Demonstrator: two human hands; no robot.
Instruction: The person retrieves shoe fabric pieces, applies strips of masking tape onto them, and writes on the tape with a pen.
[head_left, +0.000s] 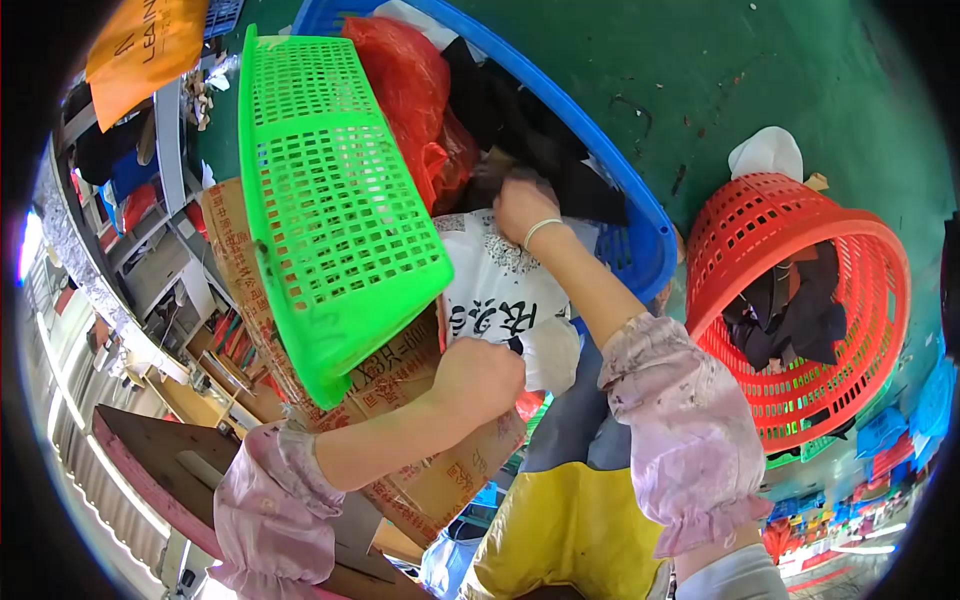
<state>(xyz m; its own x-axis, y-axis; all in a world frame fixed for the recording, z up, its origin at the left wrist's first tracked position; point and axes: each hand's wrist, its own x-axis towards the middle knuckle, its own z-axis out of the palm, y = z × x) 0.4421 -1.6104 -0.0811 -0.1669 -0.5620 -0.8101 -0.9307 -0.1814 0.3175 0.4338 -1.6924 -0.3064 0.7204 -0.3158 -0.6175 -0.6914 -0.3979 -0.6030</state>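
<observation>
My left hand (482, 378) is closed in a fist at the lower edge of a white plastic bag (490, 280) printed with black characters; its fingertips are hidden. Higher up, my right hand (527, 210) reaches over the bag into a blue basket (655, 235). Its fingers are bent around the edge of black cloth (560, 165), and the tips are blurred. A red plastic bag (405, 90) lies beside the cloth in the basket. To the left, a tilted green basket (335, 190) rests on a cardboard box (470, 470), apart from both hands.
On the right, a red basket (740, 220) lies tipped with dark cloth (790, 310) inside. The floor (720, 60) is green. An orange bag (145, 55) hangs at upper left, near cluttered shelves (165, 260). Yellow material (560, 530) covers my lap.
</observation>
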